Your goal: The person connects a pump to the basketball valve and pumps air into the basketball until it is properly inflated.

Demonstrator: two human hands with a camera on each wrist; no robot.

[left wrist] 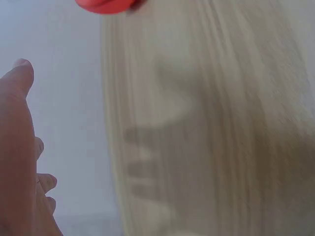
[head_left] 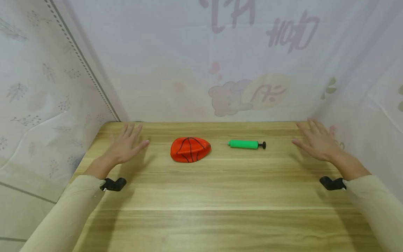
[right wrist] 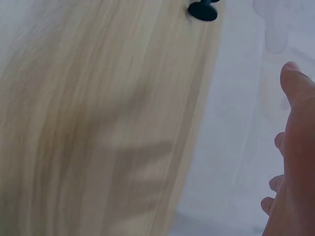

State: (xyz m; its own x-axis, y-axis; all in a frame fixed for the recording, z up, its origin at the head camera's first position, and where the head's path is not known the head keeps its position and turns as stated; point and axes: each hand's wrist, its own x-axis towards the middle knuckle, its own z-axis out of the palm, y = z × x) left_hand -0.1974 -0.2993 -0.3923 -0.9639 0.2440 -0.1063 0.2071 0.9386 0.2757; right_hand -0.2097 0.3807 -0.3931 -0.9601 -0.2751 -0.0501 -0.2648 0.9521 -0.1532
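Note:
A deflated red ball [head_left: 190,149] with black lines lies folded on the wooden table, left of centre. To its right is a small green hand pump [head_left: 244,144] with a thin needle pointing left and a black handle [head_left: 263,145] on its right end. My left hand [head_left: 124,145] is held over the table's left side, fingers spread, holding nothing. Over the right side, my right hand [head_left: 319,141] is likewise spread and holds nothing. The ball's edge [left wrist: 106,5] shows at the top of the left wrist view, and the pump's black handle [right wrist: 203,11] at the top of the right.
The wooden table [head_left: 201,189] runs back to a pale printed curtain [head_left: 163,70] with a bear drawing and lettering. More patterned cloth hangs at the left [head_left: 41,87] and right [head_left: 371,105] sides. A black wrist mount [head_left: 114,184] sits at each sleeve.

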